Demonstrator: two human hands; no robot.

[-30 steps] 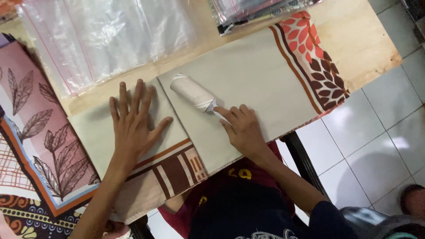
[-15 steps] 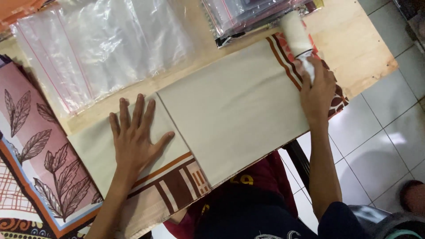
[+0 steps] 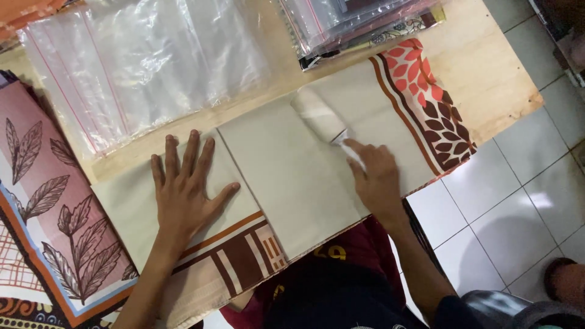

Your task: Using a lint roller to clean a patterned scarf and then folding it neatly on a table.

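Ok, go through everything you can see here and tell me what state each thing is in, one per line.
Left hand: flat, fingers spread, pressing the cloth.
Right hand: gripping the roller's handle.
Lint roller: lying on the cloth.
Beige cloth: folded, spread flat on the wooden table.
Clear plastic bags: empty, lying flat in a pile.
Packed bags: filled, stacked.
Leaf-print cloth: lying flat.

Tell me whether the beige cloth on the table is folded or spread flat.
Folded. The beige cloth shows a layer edge beside the left hand, with patterned borders at both ends.
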